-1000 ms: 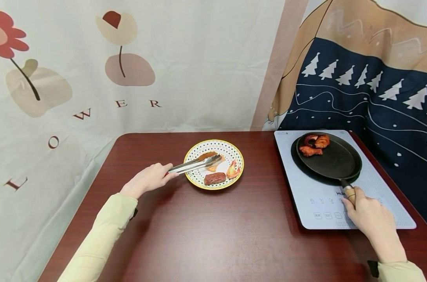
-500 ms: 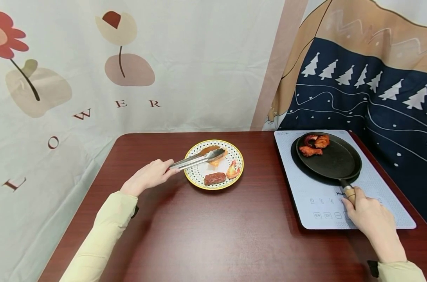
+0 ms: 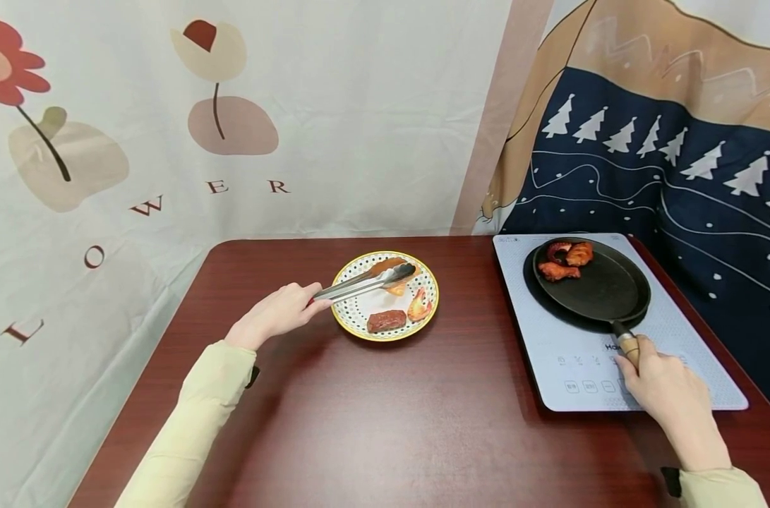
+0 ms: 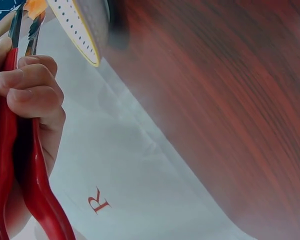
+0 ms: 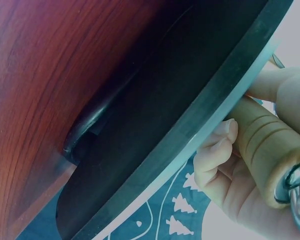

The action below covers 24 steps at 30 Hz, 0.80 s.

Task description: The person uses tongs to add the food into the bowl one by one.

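Metal tongs (image 3: 362,285) with red handles (image 4: 45,185) are gripped in my left hand (image 3: 273,315), tips over the dotted, yellow-rimmed plate (image 3: 349,321). An orange-brown piece of food (image 3: 396,288) lies at the tips; whether it is clear of the plate I cannot tell. Also on that plate are a reddish-brown meat piece (image 3: 387,322) and a shrimp (image 3: 419,305). My right hand (image 3: 667,386) holds the wooden handle (image 3: 629,347) of a black frying pan (image 3: 613,289). Inside the pan are a chicken drumstick (image 3: 558,272), a curled tentacle (image 3: 556,250) and another browned piece (image 3: 579,254).
The pan stands on a white induction cooktop (image 3: 708,381) at the right of the dark red table (image 3: 385,423). A printed cloth (image 3: 372,127) hangs behind the table, with a navy tree-pattern section (image 3: 613,183) at the right.
The tongs and my left hand have shifted slightly right and away from me over the plate. The orange-brown food moves with the tips. My right hand keeps its hold on the pan handle.
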Tool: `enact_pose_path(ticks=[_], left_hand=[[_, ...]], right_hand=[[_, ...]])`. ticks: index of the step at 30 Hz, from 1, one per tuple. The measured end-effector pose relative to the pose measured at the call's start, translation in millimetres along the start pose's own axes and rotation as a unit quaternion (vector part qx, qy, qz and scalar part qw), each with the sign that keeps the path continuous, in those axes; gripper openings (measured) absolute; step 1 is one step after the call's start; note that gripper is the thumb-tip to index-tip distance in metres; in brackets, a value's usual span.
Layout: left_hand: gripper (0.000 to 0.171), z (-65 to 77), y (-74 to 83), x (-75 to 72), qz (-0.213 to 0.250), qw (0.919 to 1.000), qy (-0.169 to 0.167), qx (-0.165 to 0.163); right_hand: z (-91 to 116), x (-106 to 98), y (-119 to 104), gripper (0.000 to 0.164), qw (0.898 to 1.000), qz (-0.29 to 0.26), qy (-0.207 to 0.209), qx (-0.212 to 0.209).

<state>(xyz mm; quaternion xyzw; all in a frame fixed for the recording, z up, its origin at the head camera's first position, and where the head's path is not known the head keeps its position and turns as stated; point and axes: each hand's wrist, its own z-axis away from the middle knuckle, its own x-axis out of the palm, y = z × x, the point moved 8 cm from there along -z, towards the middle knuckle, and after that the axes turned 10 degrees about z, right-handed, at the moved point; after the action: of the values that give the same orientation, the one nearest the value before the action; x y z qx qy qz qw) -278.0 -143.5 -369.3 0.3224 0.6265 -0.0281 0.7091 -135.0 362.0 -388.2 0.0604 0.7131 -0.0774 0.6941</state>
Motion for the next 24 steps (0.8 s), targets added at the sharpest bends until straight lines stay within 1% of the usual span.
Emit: enact_pose_path(ticks=[7, 11, 15, 18, 24], left_hand=[[0.027, -10.5, 14.2, 4.5, -0.001, 0.9997, -0.001, 0.026], [0.027, -18.7, 24.7, 8.3, 0.001, 0.9989, 0.000, 0.047], [0.027, -28.3, 36.0, 11.9, 0.007, 0.9981, 0.001, 0.062], [0.028, -36.8, 43.4, 16.7, 0.010, 0.9977, 0.000, 0.067], [0.031, -53.9, 60.6, 29.5, 0.011, 0.9967, -0.017, 0.078]], right_hand=[[0, 0, 0, 0.049, 1.000, 0.000, -0.002, -0.001], [0, -1, -1, 0.048, 1.000, -0.002, 0.006, -0.004], [0, -1, -1, 0.049, 1.000, 0.000, 0.006, -0.004], [0, 0, -1, 0.049, 1.000, 0.002, 0.006, -0.004], [0, -1, -1, 0.049, 1.000, 0.003, 0.006, -0.004]])
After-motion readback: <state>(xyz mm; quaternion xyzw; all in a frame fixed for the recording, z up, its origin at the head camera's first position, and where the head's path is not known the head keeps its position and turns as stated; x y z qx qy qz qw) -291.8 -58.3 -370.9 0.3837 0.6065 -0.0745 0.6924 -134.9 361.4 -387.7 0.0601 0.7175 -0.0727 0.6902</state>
